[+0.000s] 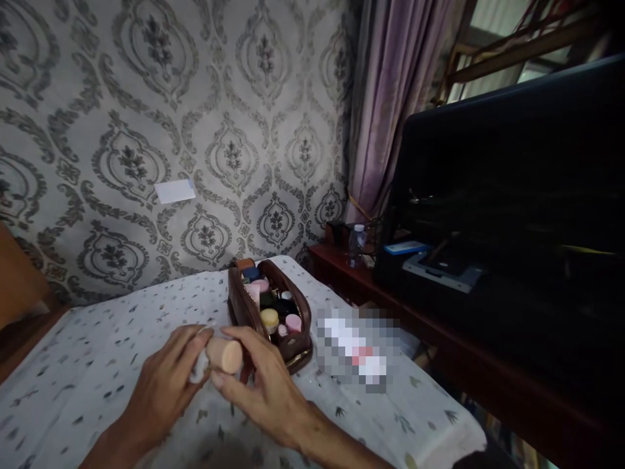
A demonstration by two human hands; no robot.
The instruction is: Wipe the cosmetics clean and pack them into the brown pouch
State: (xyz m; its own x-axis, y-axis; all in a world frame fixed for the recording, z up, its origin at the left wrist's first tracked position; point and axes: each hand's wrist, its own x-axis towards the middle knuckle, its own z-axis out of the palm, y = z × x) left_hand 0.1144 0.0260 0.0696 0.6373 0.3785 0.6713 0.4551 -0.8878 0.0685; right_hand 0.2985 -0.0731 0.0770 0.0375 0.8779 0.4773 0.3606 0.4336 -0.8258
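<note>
Both hands meet in front of a brown cosmetic bag, around a small cylindrical container with a peach-coloured end (225, 356). The thumb and fingers of my right hand (268, 384) grip its peach end. My left hand (163, 378) is closed at its other end, where something whitish (199, 367) shows between the fingers; I cannot tell whether this is part of the container or a tissue. The brown cosmetic bag (305, 326) lies unzipped just beyond my hands. Inside are several small containers, among them a yellow-lidded jar (269, 319) and a pink-lidded one (293, 323).
A white patterned sheet (122, 345) covers the surface under the bag. Right of the bag lies a pixelated item (359, 352). Farther right, a dark red shelf (336, 267) holds a plastic bottle (357, 244) beside a large black screen (512, 195). Patterned wallpaper rises behind.
</note>
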